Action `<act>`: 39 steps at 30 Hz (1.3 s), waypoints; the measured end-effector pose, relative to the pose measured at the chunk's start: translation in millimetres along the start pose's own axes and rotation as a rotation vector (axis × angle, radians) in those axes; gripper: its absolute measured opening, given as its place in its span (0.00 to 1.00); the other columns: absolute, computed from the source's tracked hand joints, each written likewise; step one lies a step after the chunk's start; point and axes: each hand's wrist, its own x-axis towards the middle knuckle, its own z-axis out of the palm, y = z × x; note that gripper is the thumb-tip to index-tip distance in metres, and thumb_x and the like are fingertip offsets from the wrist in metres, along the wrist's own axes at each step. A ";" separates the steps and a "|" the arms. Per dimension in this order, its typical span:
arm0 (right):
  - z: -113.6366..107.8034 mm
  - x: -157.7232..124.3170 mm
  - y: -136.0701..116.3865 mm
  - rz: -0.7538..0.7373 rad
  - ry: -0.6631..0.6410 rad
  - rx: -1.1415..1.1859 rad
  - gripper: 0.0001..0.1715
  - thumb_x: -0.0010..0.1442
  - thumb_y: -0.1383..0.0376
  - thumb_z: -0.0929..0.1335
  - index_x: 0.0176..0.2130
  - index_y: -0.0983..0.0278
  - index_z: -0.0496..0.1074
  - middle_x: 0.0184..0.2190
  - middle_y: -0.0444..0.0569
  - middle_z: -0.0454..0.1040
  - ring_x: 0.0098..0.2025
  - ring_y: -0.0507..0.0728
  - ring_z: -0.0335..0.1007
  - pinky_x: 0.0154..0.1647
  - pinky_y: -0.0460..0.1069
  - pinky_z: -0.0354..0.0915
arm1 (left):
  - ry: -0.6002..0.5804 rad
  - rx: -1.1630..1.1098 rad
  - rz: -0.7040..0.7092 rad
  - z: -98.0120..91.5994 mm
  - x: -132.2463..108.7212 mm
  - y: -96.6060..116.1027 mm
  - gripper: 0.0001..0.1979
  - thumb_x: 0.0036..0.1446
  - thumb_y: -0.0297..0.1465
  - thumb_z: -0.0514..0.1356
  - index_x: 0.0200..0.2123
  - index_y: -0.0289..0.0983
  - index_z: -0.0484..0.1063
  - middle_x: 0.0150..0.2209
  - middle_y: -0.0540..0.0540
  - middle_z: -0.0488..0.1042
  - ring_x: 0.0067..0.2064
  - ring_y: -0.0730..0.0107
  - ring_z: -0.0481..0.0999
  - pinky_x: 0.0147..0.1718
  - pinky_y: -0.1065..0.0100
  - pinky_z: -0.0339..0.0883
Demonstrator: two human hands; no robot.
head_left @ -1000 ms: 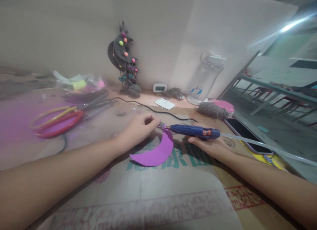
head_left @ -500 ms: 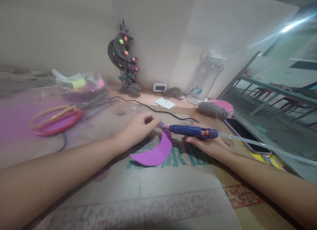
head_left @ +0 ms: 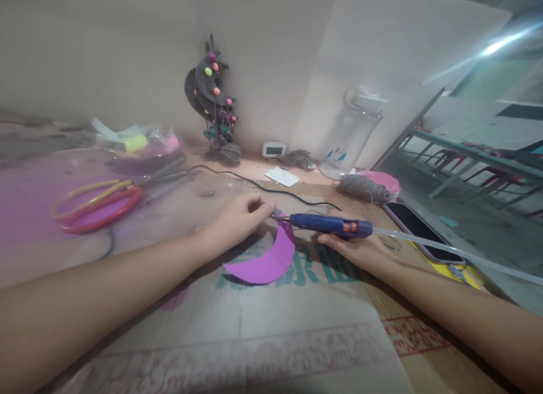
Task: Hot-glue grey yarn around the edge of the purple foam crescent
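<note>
A purple paper crescent (head_left: 268, 261) hangs from the pinched fingertips of my left hand (head_left: 244, 216), its lower point aimed left. Small grey material shows at its top, by my thumb. My right hand (head_left: 354, 244) grips a blue hot glue gun (head_left: 324, 224), lying sideways with its nozzle at the crescent's upper tip. Out of the gun's rear runs a long clear glue stick (head_left: 441, 248). The gun hides part of the right fingers. Whether the nozzle touches the paper I cannot tell.
Large scissors (head_left: 99, 204) lie left, near a plastic bag of pompoms (head_left: 139, 142). Grey crescent decorations (head_left: 207, 89) hang at the back wall beside a small digital clock (head_left: 274, 150). A clear bottle (head_left: 350, 137), grey yarn (head_left: 362, 187) and a phone (head_left: 424, 233) stand or lie right. A black cord (head_left: 263, 187) crosses behind my hands.
Almost nothing differs. The glue gun has shifted very slightly to the left; both hands keep their hold in the same place.
</note>
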 end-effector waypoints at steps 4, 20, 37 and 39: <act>-0.9 -0.2 -2.5 -0.007 0.003 -0.026 0.14 0.56 0.53 0.68 0.28 0.59 0.66 0.24 0.44 0.69 0.26 0.57 0.67 0.25 0.50 0.64 | -0.003 -0.002 0.002 0.1 -0.7 0.7 0.16 0.58 0.43 0.55 0.27 0.37 0.66 0.20 0.52 0.71 0.18 0.77 0.61 0.18 0.75 0.53; 0.2 1.6 -3.7 -0.019 0.071 -0.082 0.15 0.55 0.52 0.68 0.27 0.60 0.68 0.22 0.44 0.70 0.26 0.56 0.68 0.25 0.49 0.66 | -0.003 -0.018 -0.011 0.3 -0.3 -0.4 0.16 0.59 0.42 0.55 0.26 0.37 0.65 0.19 0.53 0.69 0.18 0.78 0.60 0.18 0.75 0.53; 1.3 0.8 -2.1 0.021 0.086 -0.107 0.16 0.55 0.51 0.68 0.27 0.60 0.68 0.22 0.44 0.70 0.25 0.56 0.68 0.24 0.49 0.65 | -0.020 -0.016 -0.021 0.3 0.6 -1.5 0.16 0.60 0.43 0.54 0.27 0.38 0.65 0.20 0.52 0.70 0.19 0.75 0.64 0.16 0.74 0.54; 1.4 0.9 -1.8 0.029 0.089 -0.111 0.15 0.55 0.52 0.68 0.28 0.60 0.68 0.22 0.44 0.70 0.25 0.56 0.69 0.24 0.49 0.65 | -0.008 -0.001 0.000 -0.1 0.6 -0.3 0.15 0.60 0.42 0.55 0.26 0.38 0.65 0.20 0.51 0.70 0.20 0.76 0.64 0.18 0.74 0.55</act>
